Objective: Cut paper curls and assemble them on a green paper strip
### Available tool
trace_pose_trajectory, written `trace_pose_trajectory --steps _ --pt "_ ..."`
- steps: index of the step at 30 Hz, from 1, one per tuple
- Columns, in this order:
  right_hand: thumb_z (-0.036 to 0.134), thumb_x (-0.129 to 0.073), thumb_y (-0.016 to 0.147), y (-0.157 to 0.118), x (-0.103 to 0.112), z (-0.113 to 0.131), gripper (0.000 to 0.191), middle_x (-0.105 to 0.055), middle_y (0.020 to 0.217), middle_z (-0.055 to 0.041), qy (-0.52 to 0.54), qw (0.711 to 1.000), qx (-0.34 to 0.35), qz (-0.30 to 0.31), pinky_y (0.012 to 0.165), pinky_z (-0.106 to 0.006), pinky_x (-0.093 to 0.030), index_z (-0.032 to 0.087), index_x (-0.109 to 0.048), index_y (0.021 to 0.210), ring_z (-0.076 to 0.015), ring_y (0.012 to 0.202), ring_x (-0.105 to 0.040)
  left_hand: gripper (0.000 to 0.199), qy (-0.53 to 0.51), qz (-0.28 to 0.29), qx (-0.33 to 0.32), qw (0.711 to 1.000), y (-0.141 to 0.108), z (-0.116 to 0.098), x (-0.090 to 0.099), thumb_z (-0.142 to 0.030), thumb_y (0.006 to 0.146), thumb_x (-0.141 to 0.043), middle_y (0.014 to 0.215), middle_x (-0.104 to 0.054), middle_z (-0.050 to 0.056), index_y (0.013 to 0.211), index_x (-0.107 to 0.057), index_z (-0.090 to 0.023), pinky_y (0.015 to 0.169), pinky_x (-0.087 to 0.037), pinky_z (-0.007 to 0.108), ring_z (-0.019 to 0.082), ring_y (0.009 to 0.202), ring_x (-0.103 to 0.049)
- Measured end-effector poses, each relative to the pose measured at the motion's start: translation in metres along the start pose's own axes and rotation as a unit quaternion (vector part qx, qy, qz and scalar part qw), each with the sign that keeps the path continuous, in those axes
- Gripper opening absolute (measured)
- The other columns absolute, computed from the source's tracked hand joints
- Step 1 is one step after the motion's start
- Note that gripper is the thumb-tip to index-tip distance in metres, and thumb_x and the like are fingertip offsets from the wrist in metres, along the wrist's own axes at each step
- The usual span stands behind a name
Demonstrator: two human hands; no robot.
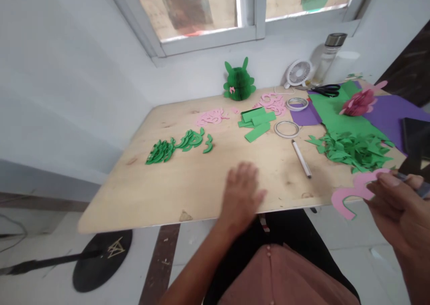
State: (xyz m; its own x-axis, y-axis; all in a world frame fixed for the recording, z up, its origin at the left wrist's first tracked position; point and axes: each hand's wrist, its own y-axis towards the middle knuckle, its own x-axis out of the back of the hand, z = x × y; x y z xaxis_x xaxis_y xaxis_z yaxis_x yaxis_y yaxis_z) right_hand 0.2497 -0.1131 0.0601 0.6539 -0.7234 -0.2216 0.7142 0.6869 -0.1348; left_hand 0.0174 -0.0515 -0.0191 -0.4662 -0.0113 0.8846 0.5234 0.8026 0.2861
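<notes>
My left hand [240,193] is slightly blurred, palm down over the table's front part, with its fingers apart and nothing in it. My right hand [398,199], at the right edge, pinches a wavy pink paper cutout [361,185] with a green edge showing along its inner curve. A dark grey tool [421,188] is also at that hand's fingers; I cannot make out its kind. Just beyond it lies a heap of green paper scraps [356,150]. Between the hands rests a white pen [301,159]. Curved green paper cutouts [190,139] lie in piles at left.
On the wooden table [161,197] are green paper strips [257,122], pink cutouts [211,116], tape rolls [286,129], black scissors [325,90] and a pink paper flower [359,102]. A green honeycomb paper figure [239,82], small fan [298,73] and bottle [325,61] stand along the wall.
</notes>
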Motion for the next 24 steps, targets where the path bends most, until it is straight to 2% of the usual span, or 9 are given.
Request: trace_pose_trajectory --steps 3,6,8,13,15,18,20,22,24 --pt "0.029 -0.090 0.043 0.000 0.000 0.000 0.041 -0.035 0.052 0.0063 0.020 1.000 0.010 -0.017 0.036 -0.021 -0.026 0.018 -0.052 0.055 -0.0046 0.043 -0.034 0.056 0.075 -0.009 0.079 0.994 -0.006 -0.002 -0.009 -0.041 0.088 -0.044 0.139 -0.043 0.024 0.134 -0.043 -0.008 0.104 -0.027 0.058 0.039 0.133 -0.032" --pt "0.023 -0.089 0.044 0.002 -0.003 -0.004 0.044 -0.037 0.052 0.0076 0.040 0.999 0.010 -0.027 0.037 -0.019 -0.027 0.017 -0.046 0.055 -0.0039 0.043 -0.033 0.064 -0.053 0.065 -0.257 0.963 -0.020 -0.039 -0.016 -0.059 0.086 -0.039 0.146 -0.039 0.006 0.139 -0.036 -0.025 0.109 -0.027 0.047 0.028 0.136 -0.029" --pt "0.021 -0.087 0.048 0.004 -0.004 -0.004 0.043 -0.037 0.052 0.0080 0.050 0.998 0.018 -0.021 0.038 -0.018 -0.027 0.017 -0.044 0.056 -0.0037 0.043 -0.032 0.059 -0.088 0.102 -0.336 0.932 -0.013 -0.050 -0.015 -0.059 0.088 -0.035 0.147 -0.037 0.001 0.137 -0.040 -0.026 0.113 -0.021 0.038 0.020 0.137 -0.027" --pt "0.010 -0.084 0.049 0.004 0.000 0.003 0.045 -0.037 0.052 0.0081 0.076 0.995 0.060 -0.017 0.037 -0.017 -0.021 0.016 -0.039 0.053 -0.0022 0.043 -0.028 0.054 0.033 0.028 0.052 0.998 0.031 -0.036 -0.018 -0.041 0.089 -0.044 0.139 -0.043 0.023 0.129 -0.048 -0.005 0.105 -0.026 0.057 0.038 0.133 -0.032" --pt "0.011 -0.084 0.051 0.001 0.002 0.004 0.044 -0.037 0.053 0.0077 0.078 0.995 0.056 -0.008 0.038 -0.018 -0.022 0.016 -0.040 0.053 -0.0022 0.043 -0.029 0.054 -0.017 0.073 -0.086 0.993 0.028 -0.049 -0.023 -0.046 0.088 -0.046 0.137 -0.047 0.018 0.127 -0.051 -0.011 0.106 -0.028 0.054 0.036 0.132 -0.035" --pt "0.016 -0.085 0.052 -0.002 0.003 0.002 0.042 -0.035 0.052 0.0078 0.073 0.996 0.048 0.002 0.039 -0.019 -0.024 0.016 -0.043 0.054 -0.0032 0.044 -0.031 0.054 -0.125 0.133 -0.377 0.908 0.000 -0.065 -0.018 -0.054 0.089 -0.039 0.140 -0.047 0.002 0.132 -0.046 -0.024 0.111 -0.026 0.036 0.021 0.134 -0.034" --pt "0.016 -0.085 0.051 -0.003 0.002 -0.001 0.043 -0.036 0.052 0.0076 0.075 0.996 0.040 0.002 0.039 -0.019 -0.023 0.016 -0.042 0.053 -0.0030 0.044 -0.030 0.052 -0.100 0.069 -0.284 0.951 -0.018 -0.051 -0.008 -0.050 0.091 -0.035 0.137 -0.050 0.006 0.129 -0.050 -0.019 0.111 -0.025 0.041 0.023 0.133 -0.037" --pt "0.012 -0.085 0.049 -0.001 -0.002 -0.005 0.046 -0.038 0.053 0.0072 0.089 0.996 0.028 0.006 0.038 -0.018 -0.020 0.016 -0.039 0.051 -0.0020 0.043 -0.029 0.044 -0.002 0.005 -0.061 0.998 -0.030 -0.023 0.000 -0.032 0.093 -0.036 0.137 -0.049 0.015 0.129 -0.049 -0.011 0.108 -0.027 0.050 0.029 0.132 -0.037" --pt "0.013 -0.084 0.050 0.002 -0.011 -0.011 0.045 -0.036 0.054 0.0077 0.101 0.994 0.014 0.024 0.037 -0.018 -0.018 0.016 -0.039 0.051 -0.0011 0.043 -0.027 0.047 0.067 -0.028 0.078 0.994 -0.040 -0.004 0.001 -0.031 0.089 -0.043 0.135 -0.047 0.025 0.127 -0.050 -0.003 0.103 -0.030 0.058 0.038 0.130 -0.037"
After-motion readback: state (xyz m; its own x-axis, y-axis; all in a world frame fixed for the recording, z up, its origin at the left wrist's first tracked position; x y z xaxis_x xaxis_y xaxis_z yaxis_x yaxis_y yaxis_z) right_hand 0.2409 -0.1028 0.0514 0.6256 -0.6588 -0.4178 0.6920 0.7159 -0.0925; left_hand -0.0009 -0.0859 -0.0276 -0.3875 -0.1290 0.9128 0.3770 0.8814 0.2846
